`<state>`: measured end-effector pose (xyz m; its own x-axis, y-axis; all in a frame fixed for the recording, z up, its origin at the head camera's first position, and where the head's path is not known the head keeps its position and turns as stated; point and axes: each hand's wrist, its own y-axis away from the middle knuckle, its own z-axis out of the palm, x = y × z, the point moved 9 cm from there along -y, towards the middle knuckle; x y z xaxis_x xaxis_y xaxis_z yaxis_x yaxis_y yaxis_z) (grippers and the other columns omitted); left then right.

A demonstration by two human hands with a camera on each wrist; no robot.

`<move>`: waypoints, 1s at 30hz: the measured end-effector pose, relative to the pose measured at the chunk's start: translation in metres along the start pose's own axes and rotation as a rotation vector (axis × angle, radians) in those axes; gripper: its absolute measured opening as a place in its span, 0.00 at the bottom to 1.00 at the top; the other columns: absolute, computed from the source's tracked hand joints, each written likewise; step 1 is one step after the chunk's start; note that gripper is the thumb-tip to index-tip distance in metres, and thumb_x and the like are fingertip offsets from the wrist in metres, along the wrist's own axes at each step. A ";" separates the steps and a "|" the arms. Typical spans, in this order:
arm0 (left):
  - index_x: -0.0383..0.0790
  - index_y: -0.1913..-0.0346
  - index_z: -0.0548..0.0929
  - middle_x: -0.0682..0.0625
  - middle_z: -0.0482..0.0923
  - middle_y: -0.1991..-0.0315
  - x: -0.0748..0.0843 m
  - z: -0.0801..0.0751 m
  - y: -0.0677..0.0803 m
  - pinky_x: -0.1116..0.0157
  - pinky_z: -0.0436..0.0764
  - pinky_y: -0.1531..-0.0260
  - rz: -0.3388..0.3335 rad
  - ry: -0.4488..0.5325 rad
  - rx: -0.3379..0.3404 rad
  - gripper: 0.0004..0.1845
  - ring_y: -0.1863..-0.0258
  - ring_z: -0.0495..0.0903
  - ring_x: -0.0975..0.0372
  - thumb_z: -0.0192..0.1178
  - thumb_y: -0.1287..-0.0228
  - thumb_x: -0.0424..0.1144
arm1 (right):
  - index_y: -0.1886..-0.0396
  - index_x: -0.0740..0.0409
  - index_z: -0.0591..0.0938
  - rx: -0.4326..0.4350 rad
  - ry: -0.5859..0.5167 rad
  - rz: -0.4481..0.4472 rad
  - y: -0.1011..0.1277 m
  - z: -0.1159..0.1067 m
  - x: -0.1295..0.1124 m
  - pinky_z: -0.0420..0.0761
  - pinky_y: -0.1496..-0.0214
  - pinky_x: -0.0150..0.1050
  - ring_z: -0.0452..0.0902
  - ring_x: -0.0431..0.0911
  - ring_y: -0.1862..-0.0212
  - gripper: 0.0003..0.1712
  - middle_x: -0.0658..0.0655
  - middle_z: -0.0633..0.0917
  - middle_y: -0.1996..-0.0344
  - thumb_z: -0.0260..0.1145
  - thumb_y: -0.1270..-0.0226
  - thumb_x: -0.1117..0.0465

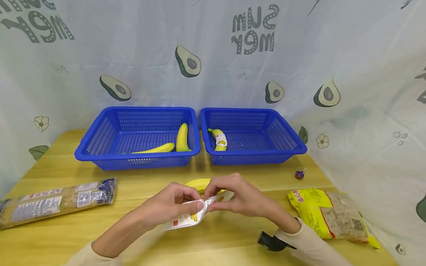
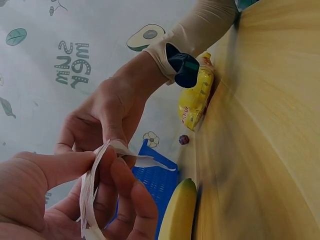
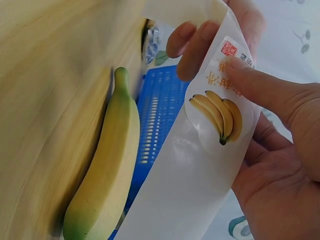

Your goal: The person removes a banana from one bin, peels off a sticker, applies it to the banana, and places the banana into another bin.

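A white strip of banana stickers (image 1: 181, 221) stretches between both hands above the table. My left hand (image 1: 166, 205) pinches it between thumb and fingers. Close beside, my right hand (image 1: 243, 199) pinches the strip's other part. One sticker (image 3: 217, 110), printed with bananas, shows near the right thumb in the right wrist view; whether its edge is lifted I cannot tell. Just beyond the hands a yellow banana (image 1: 198, 183) lies on the table, partly hidden by them in the head view. Its green-tipped body (image 3: 107, 165) is plain in the right wrist view.
At the back stand two blue baskets: the left basket (image 1: 139, 155) holds two bananas (image 1: 182, 138), the right basket (image 1: 256, 152) one banana (image 1: 217, 147) with a sticker. A noodle pack (image 1: 60, 203) lies left; a yellow bag (image 1: 332, 214) and small wrapped lollipop (image 1: 300, 174) lie right.
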<state>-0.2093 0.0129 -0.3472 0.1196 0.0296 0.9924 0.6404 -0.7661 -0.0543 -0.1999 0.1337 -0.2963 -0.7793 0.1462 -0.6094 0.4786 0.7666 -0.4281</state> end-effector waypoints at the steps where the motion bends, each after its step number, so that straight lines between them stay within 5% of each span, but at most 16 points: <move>1: 0.26 0.53 0.87 0.49 0.86 0.62 0.000 0.000 0.000 0.72 0.82 0.64 0.002 -0.004 0.001 0.12 0.64 0.82 0.61 0.63 0.20 0.36 | 0.57 0.57 0.86 0.000 -0.007 0.011 0.000 0.000 0.001 0.92 0.55 0.38 0.87 0.40 0.60 0.11 0.51 0.91 0.62 0.79 0.34 0.69; 7: 0.27 0.54 0.87 0.48 0.86 0.63 0.001 0.002 0.000 0.73 0.82 0.65 0.000 -0.020 0.010 0.11 0.65 0.82 0.61 0.63 0.20 0.35 | 0.60 0.57 0.84 0.001 -0.023 0.071 0.003 0.000 0.006 0.92 0.52 0.39 0.88 0.40 0.59 0.12 0.52 0.89 0.65 0.81 0.36 0.69; 18: 0.31 0.52 0.88 0.47 0.87 0.62 -0.003 -0.005 0.001 0.71 0.82 0.63 -0.036 -0.084 0.065 0.09 0.64 0.83 0.59 0.63 0.21 0.35 | 0.63 0.55 0.85 -0.018 -0.001 0.044 0.003 -0.005 0.011 0.92 0.54 0.39 0.85 0.40 0.60 0.11 0.50 0.88 0.65 0.77 0.34 0.74; 30: 0.35 0.56 0.88 0.52 0.85 0.67 -0.013 -0.011 0.000 0.70 0.80 0.70 -0.056 -0.213 0.132 0.06 0.71 0.80 0.62 0.65 0.22 0.35 | 0.65 0.53 0.89 0.012 0.054 0.118 0.009 -0.017 0.026 0.87 0.42 0.41 0.86 0.46 0.52 0.10 0.52 0.91 0.57 0.80 0.36 0.71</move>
<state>-0.2191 0.0055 -0.3593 0.2294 0.2144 0.9494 0.7425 -0.6693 -0.0282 -0.2227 0.1555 -0.3046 -0.7377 0.2692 -0.6192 0.5731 0.7345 -0.3635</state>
